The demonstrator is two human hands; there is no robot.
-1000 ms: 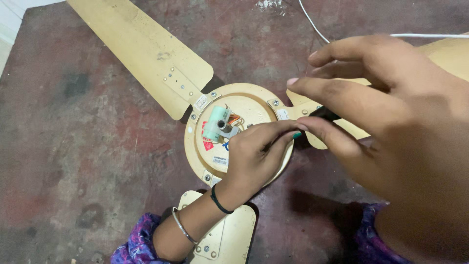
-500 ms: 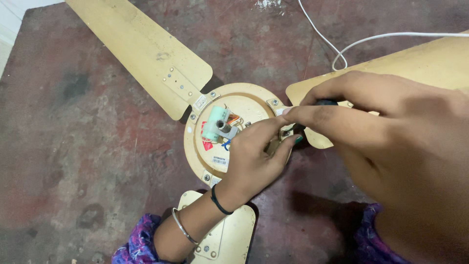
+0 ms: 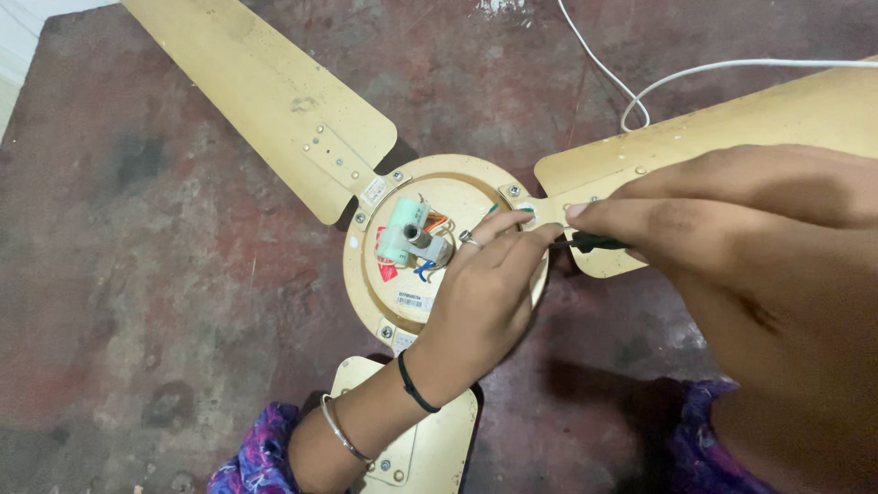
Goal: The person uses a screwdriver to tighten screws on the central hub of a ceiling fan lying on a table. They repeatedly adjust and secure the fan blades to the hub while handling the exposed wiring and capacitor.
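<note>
Below, in the head view, a ceiling fan (image 3: 439, 265) with 3 yellow blades lies on the reddish floor (image 3: 137, 274). At 3 o'clock of its round hub, the left hand (image 3: 480, 302) and right hand (image 3: 732, 229) meet; right fingers pinch a dark screwdriver (image 3: 594, 242), left fingers narrow around its tip. A white cable (image 3: 640, 87) lies at 1 o'clock.

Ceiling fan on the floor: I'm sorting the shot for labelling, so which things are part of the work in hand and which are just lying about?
In use:
- left hand on the fan hub
- right hand pinching a dark-handled tool
- right blade, at its joint to the hub

Lying about:
- white cable
- upper-left blade
- near blade
- reddish floor
</note>
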